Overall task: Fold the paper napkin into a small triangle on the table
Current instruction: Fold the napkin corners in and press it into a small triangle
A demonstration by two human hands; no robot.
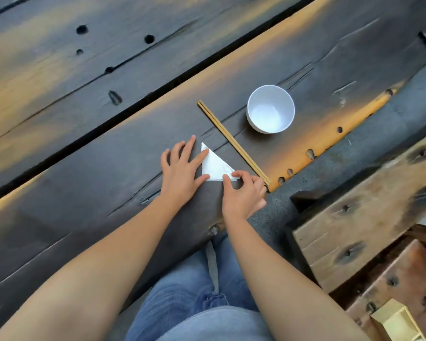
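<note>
1. Here the paper napkin point(215, 166) lay on the dark bench point(108, 173) as a small triangle, just beside the chopsticks point(231, 141).
2. I judged the crease needed firm, even pressure with the edges kept aligned.
3. My left hand point(181, 172) was spread flat, forefinger and thumb touching the napkin's left edge.
4. My right hand point(244, 193) seemed to pinch the near right corner, though that grip was partly hidden.

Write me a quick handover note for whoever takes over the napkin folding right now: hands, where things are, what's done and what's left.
Left hand: flat, fingers spread, pressing the napkin's left edge.
Right hand: pinching the napkin's near right corner.
Napkin: already a small white triangle, flat on the dark wooden table, beside the chopsticks; white bowl beyond.
Done: triangle fold.
Left: likely just pressing the creases, then letting go.
</note>
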